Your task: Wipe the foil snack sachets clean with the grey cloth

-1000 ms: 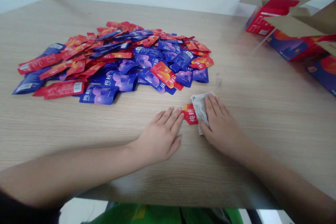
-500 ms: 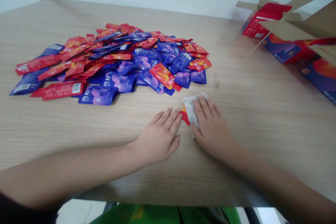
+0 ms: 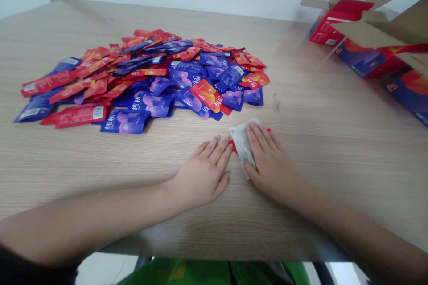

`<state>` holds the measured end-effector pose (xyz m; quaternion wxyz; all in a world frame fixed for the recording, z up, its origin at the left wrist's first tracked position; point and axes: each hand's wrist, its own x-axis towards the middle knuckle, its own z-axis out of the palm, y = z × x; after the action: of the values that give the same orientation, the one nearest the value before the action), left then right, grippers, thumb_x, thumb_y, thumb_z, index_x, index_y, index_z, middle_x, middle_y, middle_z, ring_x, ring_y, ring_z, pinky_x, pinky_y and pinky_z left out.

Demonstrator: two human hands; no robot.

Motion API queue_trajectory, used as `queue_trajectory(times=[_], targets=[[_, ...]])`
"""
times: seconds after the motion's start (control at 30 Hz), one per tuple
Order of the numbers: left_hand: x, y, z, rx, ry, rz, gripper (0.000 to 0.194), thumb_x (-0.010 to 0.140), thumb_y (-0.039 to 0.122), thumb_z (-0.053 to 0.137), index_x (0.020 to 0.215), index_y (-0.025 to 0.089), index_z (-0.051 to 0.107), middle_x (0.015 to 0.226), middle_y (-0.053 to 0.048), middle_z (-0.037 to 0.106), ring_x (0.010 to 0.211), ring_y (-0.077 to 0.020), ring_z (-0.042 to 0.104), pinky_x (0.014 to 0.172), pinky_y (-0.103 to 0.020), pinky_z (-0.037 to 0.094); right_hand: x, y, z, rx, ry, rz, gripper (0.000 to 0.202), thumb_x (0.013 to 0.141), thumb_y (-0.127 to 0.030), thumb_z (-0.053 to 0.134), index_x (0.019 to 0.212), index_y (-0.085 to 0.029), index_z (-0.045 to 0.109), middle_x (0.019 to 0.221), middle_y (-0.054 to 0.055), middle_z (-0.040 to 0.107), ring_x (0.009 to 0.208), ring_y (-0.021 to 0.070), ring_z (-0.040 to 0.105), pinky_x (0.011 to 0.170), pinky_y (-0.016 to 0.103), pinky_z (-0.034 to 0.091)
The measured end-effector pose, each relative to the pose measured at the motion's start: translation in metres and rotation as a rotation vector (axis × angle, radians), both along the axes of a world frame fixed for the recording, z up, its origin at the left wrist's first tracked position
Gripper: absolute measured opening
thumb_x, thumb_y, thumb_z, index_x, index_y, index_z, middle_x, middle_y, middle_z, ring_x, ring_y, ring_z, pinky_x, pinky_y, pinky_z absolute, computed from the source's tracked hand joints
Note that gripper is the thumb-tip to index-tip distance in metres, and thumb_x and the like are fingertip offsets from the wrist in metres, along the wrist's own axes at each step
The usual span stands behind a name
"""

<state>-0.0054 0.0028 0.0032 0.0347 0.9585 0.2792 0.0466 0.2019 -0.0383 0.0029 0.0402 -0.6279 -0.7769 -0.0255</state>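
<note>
Red sachet point(image 3: 233, 146), flat on counter point(image 3: 321, 142), mostly under white cloth point(image 3: 240, 138) — likely light, pliable, slippery; best pinned by left end. Left hand point(image 3: 202, 176): fingers slightly spread, touching that end. Right hand point(image 3: 271, 160) — fingers close together, flat on cloth.

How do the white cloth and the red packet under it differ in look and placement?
The white cloth shows broadly, while the red packet shows only small edges. The white cloth lies on top, under the right hand; the red packet lies beneath, one end at the left hand. Both are on the table.
</note>
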Motion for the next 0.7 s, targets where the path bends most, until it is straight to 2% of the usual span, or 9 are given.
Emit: queue_trajectory(times=[0.13, 0.3, 0.47, 0.63, 0.7], targets=[[0.0004, -0.0002, -0.0005, 0.002, 0.011, -0.001, 0.061, 0.094, 0.035, 0.042, 0.146, 0.003, 0.038, 0.154, -0.02, 0.034, 0.141, -0.0366, 0.034, 0.112, -0.048, 0.034, 0.0062, 0.001, -0.001, 0.025, -0.009, -0.162, 0.067, 0.092, -0.034, 0.037, 0.147, 0.005, 0.029, 0.156, 0.026, 0.026, 0.147, 0.0325, 0.02, 0.116, 0.051, 0.026], [0.0, -0.0005, -0.0004, -0.001, 0.009, 0.002, 0.06, 0.095, 0.036, 0.042, 0.146, 0.004, 0.039, 0.153, -0.019, 0.035, 0.141, -0.0362, 0.033, 0.112, -0.048, 0.034, 0.0022, -0.0026, -0.0016, 0.017, -0.033, 0.005, 0.069, 0.09, -0.032, 0.04, 0.148, 0.002, 0.028, 0.159, 0.022, 0.021, 0.148, 0.0315, 0.015, 0.119, 0.05, 0.021], [-0.0001, -0.0003, -0.0007, 0.006, 0.015, -0.001, 0.061, 0.095, 0.036, 0.041, 0.147, 0.003, 0.037, 0.154, -0.02, 0.034, 0.142, -0.036, 0.033, 0.112, -0.048, 0.033, 0.0095, -0.0016, -0.002, 0.022, -0.041, -0.169, 0.068, 0.093, -0.034, 0.035, 0.146, 0.008, 0.029, 0.155, 0.028, 0.026, 0.146, 0.0344, 0.021, 0.115, 0.051, 0.028], [-0.0005, -0.0001, 0.0004, 0.002, 0.018, 0.003, 0.06, 0.095, 0.036, 0.041, 0.146, 0.003, 0.038, 0.153, -0.02, 0.034, 0.142, -0.0354, 0.033, 0.113, -0.047, 0.033, 0.0077, -0.0055, -0.0037, 0.039, -0.052, -0.075, 0.067, 0.092, -0.034, 0.037, 0.146, 0.005, 0.03, 0.157, 0.026, 0.023, 0.147, 0.034, 0.019, 0.116, 0.052, 0.025], [-0.0007, -0.0001, 0.0005, 0.002, 0.013, 0.002, 0.06, 0.095, 0.036, 0.041, 0.146, 0.004, 0.038, 0.153, -0.02, 0.034, 0.142, -0.035, 0.033, 0.113, -0.048, 0.033, 0.0094, -0.0055, -0.0043, 0.025, -0.031, -0.097, 0.067, 0.092, -0.034, 0.035, 0.147, 0.004, 0.029, 0.156, 0.026, 0.026, 0.146, 0.0323, 0.02, 0.116, 0.051, 0.027]])
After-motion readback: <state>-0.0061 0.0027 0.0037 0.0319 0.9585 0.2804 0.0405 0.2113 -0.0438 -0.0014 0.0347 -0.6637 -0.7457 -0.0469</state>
